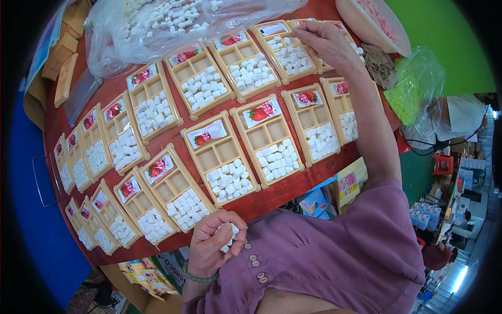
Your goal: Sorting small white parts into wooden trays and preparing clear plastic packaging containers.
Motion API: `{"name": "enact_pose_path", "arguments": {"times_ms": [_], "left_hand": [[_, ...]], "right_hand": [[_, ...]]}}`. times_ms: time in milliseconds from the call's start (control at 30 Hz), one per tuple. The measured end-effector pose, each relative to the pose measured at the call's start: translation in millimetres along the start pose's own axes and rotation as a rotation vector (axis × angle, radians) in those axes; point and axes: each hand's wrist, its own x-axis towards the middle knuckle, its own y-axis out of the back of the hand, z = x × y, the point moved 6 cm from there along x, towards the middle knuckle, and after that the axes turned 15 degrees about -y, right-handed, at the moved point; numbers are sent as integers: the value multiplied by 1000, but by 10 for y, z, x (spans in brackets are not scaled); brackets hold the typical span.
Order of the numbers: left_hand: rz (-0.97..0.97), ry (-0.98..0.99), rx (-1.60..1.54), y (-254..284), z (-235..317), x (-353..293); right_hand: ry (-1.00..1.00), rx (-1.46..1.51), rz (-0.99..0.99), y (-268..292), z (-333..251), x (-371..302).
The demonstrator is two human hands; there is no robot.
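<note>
Red table (285, 187) lies beneath. Lower middle, the left hand (209, 246) grasps white pieces (235, 232), perhaps cupped against spilling. Upper right, the right hand (328, 44) bends over a tray (269, 54); whether it holds anything, I cannot tell. Other trays (227, 149) form rows, likely for easy reach; a bag (110, 47), upper left, holds more pieces.

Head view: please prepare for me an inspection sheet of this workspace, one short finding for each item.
Surface: red table, mostly covered.
Job's things: two rows of beige trays, holding white pieces and strawberry-printed sachets.
Clutter: clear plastic bag with more white pieces; bowl of pink pieces; crumpled brown material.
Hands: left hand holds white pieces; right hand is at the far row, its grip unclear.
Cables: thin black cable, beyond the table at right.
Surroundings: red stool and other people at right.
</note>
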Motion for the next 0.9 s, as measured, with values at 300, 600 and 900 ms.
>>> {"name": "enact_pose_path", "arguments": {"times_ms": [300, 600, 900], "left_hand": [[-5, 22, 3, -54, -37, 52], [4, 34, 16, -84, -60, 88], [-47, 40, -4, -87, -104, 95]], "right_hand": [[174, -368, 137, -127, -102, 195], [183, -273, 44, -95, -52, 315], [-9, 1231, -521, 6, -5, 98]]}}
